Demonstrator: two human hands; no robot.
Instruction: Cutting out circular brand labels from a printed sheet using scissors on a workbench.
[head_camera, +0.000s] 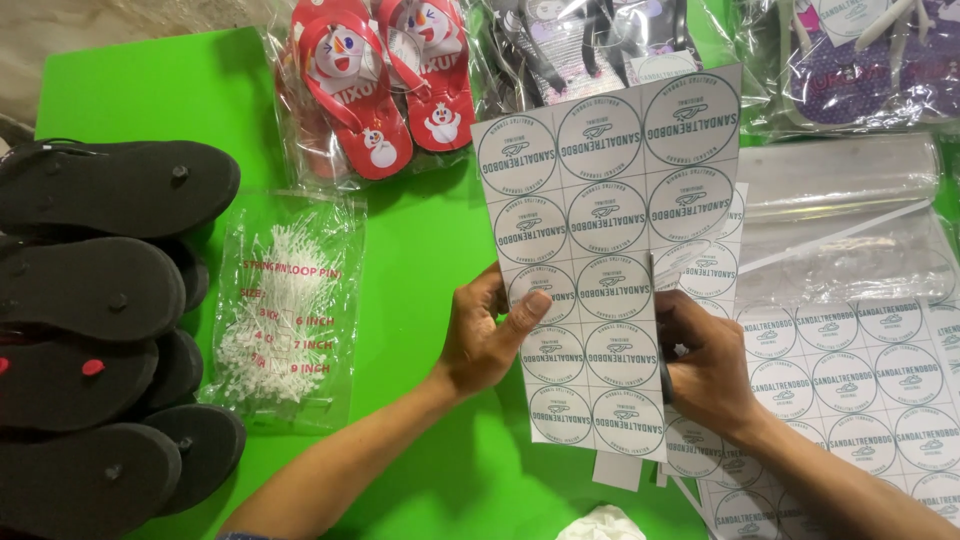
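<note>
Left hand (490, 335) pinching the left edge of a sticker sheet (600, 250), thumb on top. Right hand (705, 365) closed around scissors (663, 375), mostly hidden, blades in the sheet's right side. Sheet held up above the green table (420, 250). More sheets (850, 380) lying underneath. Black sandals (100, 320) stacked far left, beside a bag of white pins (285, 310).

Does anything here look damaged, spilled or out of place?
Nothing is damaged or spilled. The label sheet held by the left hand and right hand is tilted, and the black soles are loosely stacked.
</note>
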